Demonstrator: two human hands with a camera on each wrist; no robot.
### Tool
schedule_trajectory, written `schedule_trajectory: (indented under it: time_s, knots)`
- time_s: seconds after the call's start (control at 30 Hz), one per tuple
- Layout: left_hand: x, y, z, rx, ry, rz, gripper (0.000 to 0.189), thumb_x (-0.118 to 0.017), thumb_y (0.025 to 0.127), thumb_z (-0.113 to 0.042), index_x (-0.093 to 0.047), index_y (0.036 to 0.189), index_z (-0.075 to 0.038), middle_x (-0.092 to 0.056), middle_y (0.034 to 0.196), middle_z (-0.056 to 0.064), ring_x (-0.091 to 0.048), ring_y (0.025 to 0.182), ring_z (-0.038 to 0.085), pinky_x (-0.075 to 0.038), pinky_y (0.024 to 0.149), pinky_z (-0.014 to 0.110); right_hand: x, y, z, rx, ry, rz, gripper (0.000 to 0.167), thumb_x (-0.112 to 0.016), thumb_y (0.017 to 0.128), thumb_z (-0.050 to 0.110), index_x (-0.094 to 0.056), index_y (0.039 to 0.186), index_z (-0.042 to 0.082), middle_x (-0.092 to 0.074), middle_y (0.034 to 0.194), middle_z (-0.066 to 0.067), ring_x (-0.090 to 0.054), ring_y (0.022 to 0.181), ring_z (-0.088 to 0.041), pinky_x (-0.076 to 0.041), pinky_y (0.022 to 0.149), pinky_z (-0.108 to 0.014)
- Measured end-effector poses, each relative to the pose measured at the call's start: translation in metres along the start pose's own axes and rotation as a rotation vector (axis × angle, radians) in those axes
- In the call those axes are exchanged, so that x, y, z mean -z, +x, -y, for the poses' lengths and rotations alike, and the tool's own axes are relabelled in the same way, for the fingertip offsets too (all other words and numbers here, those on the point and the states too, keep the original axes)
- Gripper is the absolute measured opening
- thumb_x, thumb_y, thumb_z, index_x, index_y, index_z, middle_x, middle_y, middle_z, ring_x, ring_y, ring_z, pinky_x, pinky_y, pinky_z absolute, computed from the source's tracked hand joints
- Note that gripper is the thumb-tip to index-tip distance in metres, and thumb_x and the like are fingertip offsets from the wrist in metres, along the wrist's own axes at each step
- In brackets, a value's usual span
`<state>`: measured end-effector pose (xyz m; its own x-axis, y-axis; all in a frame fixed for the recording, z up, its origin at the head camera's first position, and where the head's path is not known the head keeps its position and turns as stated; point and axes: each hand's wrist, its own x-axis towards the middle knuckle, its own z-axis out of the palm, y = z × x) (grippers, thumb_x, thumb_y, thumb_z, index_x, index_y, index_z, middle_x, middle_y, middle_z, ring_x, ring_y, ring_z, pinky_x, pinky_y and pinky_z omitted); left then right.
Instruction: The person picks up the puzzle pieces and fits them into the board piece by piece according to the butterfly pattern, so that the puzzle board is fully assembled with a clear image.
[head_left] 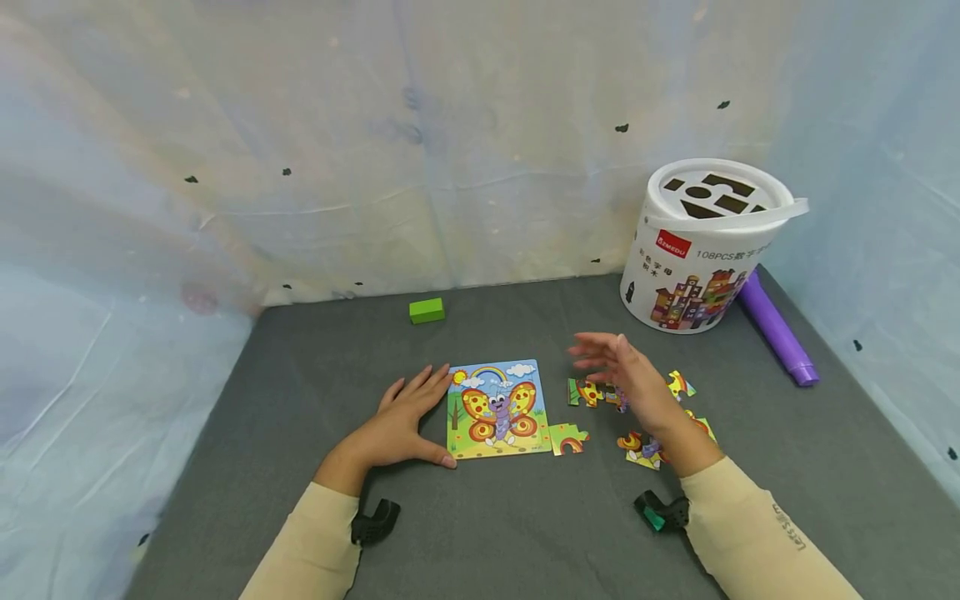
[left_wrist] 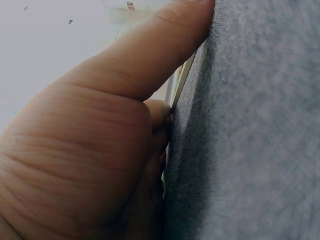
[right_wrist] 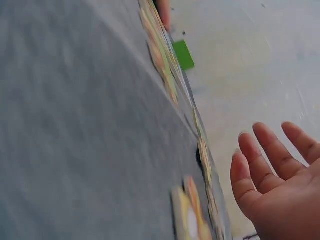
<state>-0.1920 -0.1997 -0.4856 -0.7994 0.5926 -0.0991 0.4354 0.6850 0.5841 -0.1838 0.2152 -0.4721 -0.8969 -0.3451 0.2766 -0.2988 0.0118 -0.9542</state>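
A square butterfly picture board (head_left: 498, 410) lies flat on the grey table. My left hand (head_left: 397, 427) rests along its left edge, thumb at the lower corner and fingers spread; the left wrist view shows this hand (left_wrist: 85, 145) low against the cloth. Against the board's lower right corner sits a green jigsaw piece (head_left: 566, 435) with a red-orange arc. My right hand (head_left: 637, 385) hovers over other jigsaw pieces (head_left: 588, 392), partly hiding them. In the right wrist view its fingers (right_wrist: 262, 167) are apart and hold nothing. More pieces (head_left: 643, 452) lie beneath the right wrist.
Another jigsaw piece (head_left: 680, 385) lies right of the right hand. A green block (head_left: 427, 311) sits near the table's back edge. A white lidded bucket (head_left: 701, 258) stands at the back right, with a purple tube (head_left: 776, 329) beside it. Pale sheets hang around the table.
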Motion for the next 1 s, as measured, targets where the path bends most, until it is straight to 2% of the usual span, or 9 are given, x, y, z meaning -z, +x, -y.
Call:
schedule_trajectory:
  time_s: [0.23,0.37,0.43,0.5,0.57,0.67,0.73,0.83,1.0]
  knots:
    - [0.0,0.0,0.001,-0.001,0.001,-0.001,0.135,-0.096,0.074,-0.065,-0.022,0.176,-0.016,-0.013,0.181,0.001,-0.002,0.166,0.029,0.005,0.125,0.065,0.017,-0.003,-0.01,-0.031,0.011,-0.022,0.079,-0.015,0.118,0.055,-0.048,0.159,-0.004,-0.054,0.146,-0.039,-0.059,0.127,-0.05,-0.053,0.1,-0.046]
    - [-0.001,0.0,0.001,0.0,0.007,0.002,0.135,-0.095,0.075,-0.065,-0.022,0.176,-0.017,-0.012,0.182,0.0,-0.002,0.166,0.029,0.005,0.125,0.064,0.021,-0.004,-0.016,-0.082,-0.014,-0.002,0.07,-0.02,0.121,0.044,-0.045,0.159,-0.009,-0.055,0.144,-0.04,-0.06,0.126,-0.048,-0.054,0.101,-0.04]
    - [-0.001,0.0,0.001,0.0,0.005,0.005,0.135,-0.095,0.075,-0.065,-0.022,0.176,-0.017,-0.011,0.182,0.0,-0.001,0.166,0.029,0.005,0.126,0.064,0.021,-0.005,-0.018,-0.122,-0.07,0.011,0.06,-0.032,0.122,0.036,-0.046,0.158,-0.01,-0.058,0.145,-0.035,-0.061,0.127,-0.043,-0.054,0.101,-0.034]
    - [-0.001,0.001,0.0,0.003,0.005,0.008,0.135,-0.095,0.074,-0.066,-0.021,0.176,-0.017,-0.011,0.182,0.0,-0.001,0.166,0.028,0.005,0.126,0.063,0.021,-0.005,-0.019,-0.165,-0.176,0.035,0.052,-0.05,0.119,0.03,-0.052,0.156,-0.007,-0.062,0.144,-0.026,-0.062,0.127,-0.036,-0.053,0.1,-0.033]
    - [-0.001,0.001,0.0,0.004,0.003,0.005,0.135,-0.096,0.074,-0.065,-0.022,0.176,-0.017,-0.012,0.181,0.0,-0.001,0.166,0.028,0.005,0.126,0.063,0.02,-0.005,-0.02,-0.183,-0.315,0.077,0.049,-0.067,0.112,0.027,-0.061,0.152,0.0,-0.064,0.143,-0.015,-0.061,0.129,-0.03,-0.052,0.103,-0.038]
    - [0.0,0.001,0.0,0.007,0.009,0.002,0.135,-0.096,0.074,-0.066,-0.022,0.176,-0.018,-0.012,0.181,-0.001,-0.001,0.166,0.028,0.005,0.126,0.063,0.018,-0.004,-0.019,-0.151,-0.484,0.153,0.043,-0.08,0.104,0.022,-0.071,0.142,0.006,-0.061,0.141,-0.008,-0.058,0.13,-0.03,-0.048,0.106,-0.052]
    - [0.0,0.001,0.0,0.006,0.01,0.001,0.135,-0.096,0.074,-0.066,-0.022,0.176,-0.018,-0.012,0.181,-0.001,-0.002,0.166,0.028,0.005,0.126,0.063,0.015,-0.004,-0.018,-0.114,-0.541,0.18,0.034,-0.083,0.101,0.017,-0.075,0.132,0.007,-0.059,0.138,-0.008,-0.056,0.13,-0.033,-0.045,0.108,-0.059]
    - [0.0,0.001,0.001,0.008,0.012,0.006,0.136,-0.095,0.074,-0.067,-0.021,0.177,-0.019,-0.011,0.182,-0.002,-0.001,0.166,0.027,0.005,0.126,0.062,0.01,-0.004,-0.015,-0.1,-0.555,0.181,0.022,-0.082,0.1,0.011,-0.075,0.12,0.007,-0.059,0.133,-0.009,-0.056,0.125,-0.033,-0.046,0.105,-0.059]
    - [-0.001,0.001,0.003,0.013,0.016,0.014,0.137,-0.095,0.073,-0.068,-0.019,0.177,-0.019,-0.01,0.182,-0.003,0.0,0.166,0.025,0.006,0.126,0.061,0.005,-0.003,-0.013,-0.199,-0.514,0.147,0.02,-0.082,0.101,0.012,-0.07,0.117,0.013,-0.065,0.116,-0.001,-0.063,0.108,-0.023,-0.052,0.094,-0.05]
